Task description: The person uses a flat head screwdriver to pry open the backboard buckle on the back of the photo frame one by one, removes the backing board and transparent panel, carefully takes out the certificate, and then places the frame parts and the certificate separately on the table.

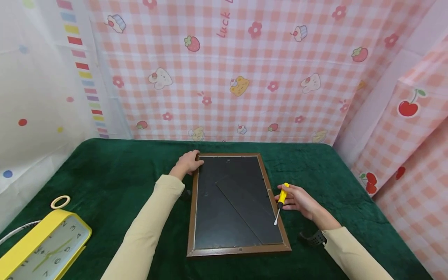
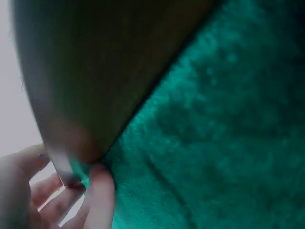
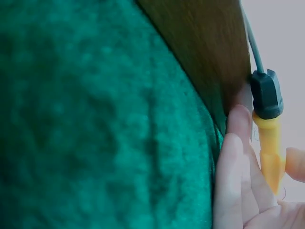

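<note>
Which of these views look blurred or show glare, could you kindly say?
Head view: fairly sharp, a soft sheen low on the black backing; left wrist view: frame dark and blurred, pale background washed out; right wrist view: green cloth soft, yellow screwdriver clearer.

Head view bright and even; both wrist views darker, softer.
Head: diffuse light, faint sheen on black backing board point(image 1: 217, 210) at its 7 o'clock; yellow clock point(image 1: 50, 247) edge-stretched at 8. Left wrist: picture frame point(image 2: 90, 62) dark, blurred; white washout at 10. Right: green velvet cloth point(image 3: 95, 119) defocused, washout at 2.
</note>
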`<state>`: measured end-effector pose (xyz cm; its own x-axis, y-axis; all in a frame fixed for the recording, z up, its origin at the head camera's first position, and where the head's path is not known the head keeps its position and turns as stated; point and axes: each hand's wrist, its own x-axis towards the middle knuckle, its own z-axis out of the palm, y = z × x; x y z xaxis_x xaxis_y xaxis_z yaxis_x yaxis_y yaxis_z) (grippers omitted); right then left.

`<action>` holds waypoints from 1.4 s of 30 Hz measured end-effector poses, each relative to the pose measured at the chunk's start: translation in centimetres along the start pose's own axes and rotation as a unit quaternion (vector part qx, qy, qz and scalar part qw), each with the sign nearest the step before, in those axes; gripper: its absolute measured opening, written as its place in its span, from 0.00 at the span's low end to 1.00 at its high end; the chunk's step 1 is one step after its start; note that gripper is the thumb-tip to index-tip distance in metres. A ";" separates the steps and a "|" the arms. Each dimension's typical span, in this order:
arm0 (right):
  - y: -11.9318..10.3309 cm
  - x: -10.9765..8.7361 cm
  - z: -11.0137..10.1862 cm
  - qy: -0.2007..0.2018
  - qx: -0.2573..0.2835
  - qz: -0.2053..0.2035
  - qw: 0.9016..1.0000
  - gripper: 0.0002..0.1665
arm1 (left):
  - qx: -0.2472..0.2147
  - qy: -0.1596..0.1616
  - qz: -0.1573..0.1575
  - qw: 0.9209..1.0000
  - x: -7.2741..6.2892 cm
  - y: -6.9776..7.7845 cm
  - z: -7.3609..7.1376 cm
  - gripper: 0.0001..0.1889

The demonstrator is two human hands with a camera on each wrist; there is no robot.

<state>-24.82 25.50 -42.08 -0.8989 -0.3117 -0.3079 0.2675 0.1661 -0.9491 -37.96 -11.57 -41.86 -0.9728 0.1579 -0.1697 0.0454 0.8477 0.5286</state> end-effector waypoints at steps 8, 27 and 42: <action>0.3 -0.2 0.3 -0.011 0.002 -0.001 1.000 0.30 | 0.000 0.007 -0.005 1.000 -2.4 0.9 -1.0 0.20; 0.5 -2.8 0.6 -0.036 -0.005 0.000 0.999 0.32 | 0.035 0.048 -0.095 0.994 -4.5 -2.6 -4.3 0.24; -0.7 -2.4 -0.9 0.018 -0.001 -0.010 1.000 0.33 | 0.052 0.008 -0.054 0.997 -7.5 -4.2 -5.0 0.16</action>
<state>-23.22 27.01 -40.64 -0.9159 -0.2820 -0.2857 0.2479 0.1623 -0.9551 -32.02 -18.83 -38.70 -0.9766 0.0552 -0.2078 -0.0380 0.9070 0.4194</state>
